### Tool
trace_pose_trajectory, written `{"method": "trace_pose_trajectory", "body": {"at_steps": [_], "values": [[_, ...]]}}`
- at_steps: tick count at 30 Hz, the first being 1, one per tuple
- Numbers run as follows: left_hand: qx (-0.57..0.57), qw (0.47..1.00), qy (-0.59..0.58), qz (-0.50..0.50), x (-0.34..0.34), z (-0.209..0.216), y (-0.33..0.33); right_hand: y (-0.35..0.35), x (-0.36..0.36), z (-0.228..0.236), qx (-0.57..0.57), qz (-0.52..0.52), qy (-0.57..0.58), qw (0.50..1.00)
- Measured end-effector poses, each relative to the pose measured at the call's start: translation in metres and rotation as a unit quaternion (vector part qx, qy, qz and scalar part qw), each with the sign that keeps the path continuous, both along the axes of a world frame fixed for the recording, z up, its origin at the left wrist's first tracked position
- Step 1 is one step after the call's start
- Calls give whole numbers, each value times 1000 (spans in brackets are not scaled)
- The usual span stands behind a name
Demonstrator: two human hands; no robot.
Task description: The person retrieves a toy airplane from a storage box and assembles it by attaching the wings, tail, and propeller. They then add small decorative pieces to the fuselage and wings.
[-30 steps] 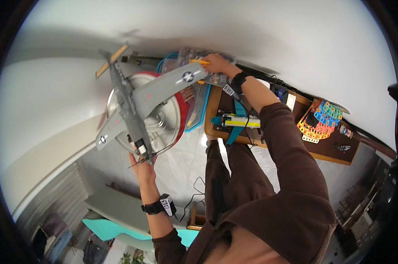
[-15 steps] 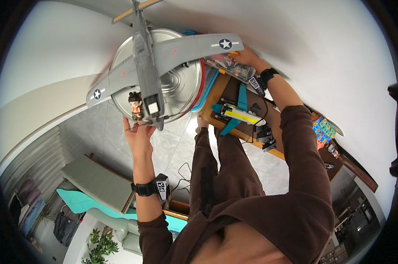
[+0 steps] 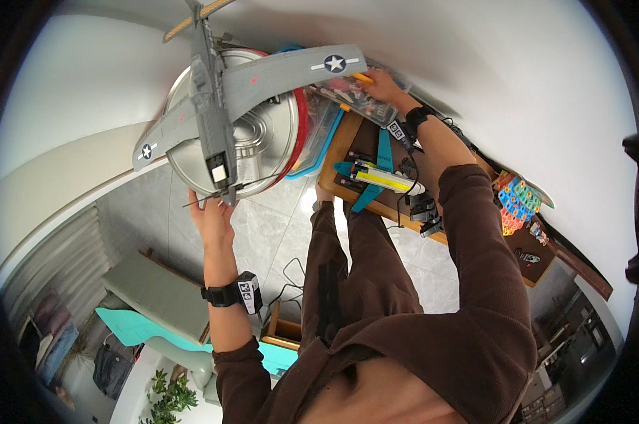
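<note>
A grey model airplane with star markings lies across a round silver tin with a red rim. My left hand is raised at the tin's near edge, beside the airplane's nose and thin propeller blades. Its fingers point upward, and their tips are partly hidden, so a grip cannot be made out. Farther right, my right hand is closed at the orange latch of a clear plastic box filled with small loose pieces. The airplane's right wingtip is close to this hand.
A wooden table carries a teal toy plane and a white-and-yellow piece. A blue-edged clear container stands beside the tin. Colourful toy pieces lie at right. A grey-green bench is at lower left.
A small figurine beside the airplane's nose has gone from sight; the propeller shows there now. My left hand is slightly lower. The airplane and tin appear shifted left, along with the view.
</note>
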State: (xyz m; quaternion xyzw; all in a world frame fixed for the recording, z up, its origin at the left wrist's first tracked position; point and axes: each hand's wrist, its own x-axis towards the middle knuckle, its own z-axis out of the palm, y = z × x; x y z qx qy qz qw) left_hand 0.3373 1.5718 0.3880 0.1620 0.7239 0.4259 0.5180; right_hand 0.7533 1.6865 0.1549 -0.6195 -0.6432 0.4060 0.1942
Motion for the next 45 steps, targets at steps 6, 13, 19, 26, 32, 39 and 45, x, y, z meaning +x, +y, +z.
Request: {"method": "trace_pose_trajectory", "body": {"at_steps": [6,13,19,26,32,39,45], "values": [[0,1000,-1,-12,-1,-1,-5,-16,-2,-33,-9,-45,98,994],[-1,1000,4,-17,8,-1,1,-7,3,-16,-32,-48,68,996],[4,997,-71,-16,-3,-2,-3,-13,-17,19,-3,-89,1,996],[-32,977,-211,-18,-24,-12,1,-45,-48,37,-32,-244,146,958],[-28,965,-256,-42,-20,-11,6,-59,-73,32,-85,-372,239,893],[-22,971,-231,-54,-11,-8,8,-77,-79,12,-86,-426,284,855],[-28,972,-229,-50,-9,-8,13,-95,-70,-3,-62,-428,274,859]]}}
